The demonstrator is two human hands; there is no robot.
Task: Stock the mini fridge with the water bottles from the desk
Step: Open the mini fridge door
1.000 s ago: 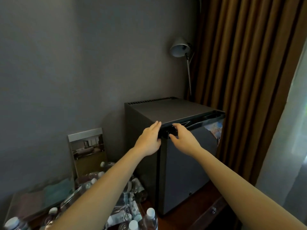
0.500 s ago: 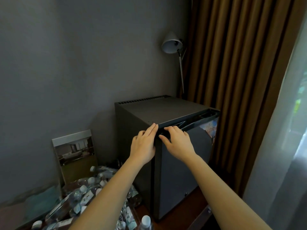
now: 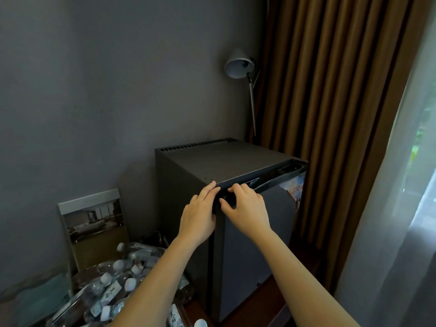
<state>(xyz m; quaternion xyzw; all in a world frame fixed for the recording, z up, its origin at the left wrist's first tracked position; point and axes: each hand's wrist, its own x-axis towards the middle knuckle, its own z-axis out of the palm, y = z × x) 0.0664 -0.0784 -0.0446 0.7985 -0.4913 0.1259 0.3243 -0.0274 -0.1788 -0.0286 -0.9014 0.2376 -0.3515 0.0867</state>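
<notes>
My left hand [image 3: 200,217] lies flat, fingers straight and together, against the top front corner of the fridge [image 3: 219,162]. Just right of it, my right hand [image 3: 246,210] curls its fingers over the top edge of the door [image 3: 256,246]. Below and left of both hands, the water bottles [image 3: 113,287] lie heaped.

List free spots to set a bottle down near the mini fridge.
Free: fridge top, bare from vent slots to the door edge that the left hand and right hand touch. Also the desk strip between fridge and curtain. Crowded: water bottles heaped left of the fridge.
</notes>
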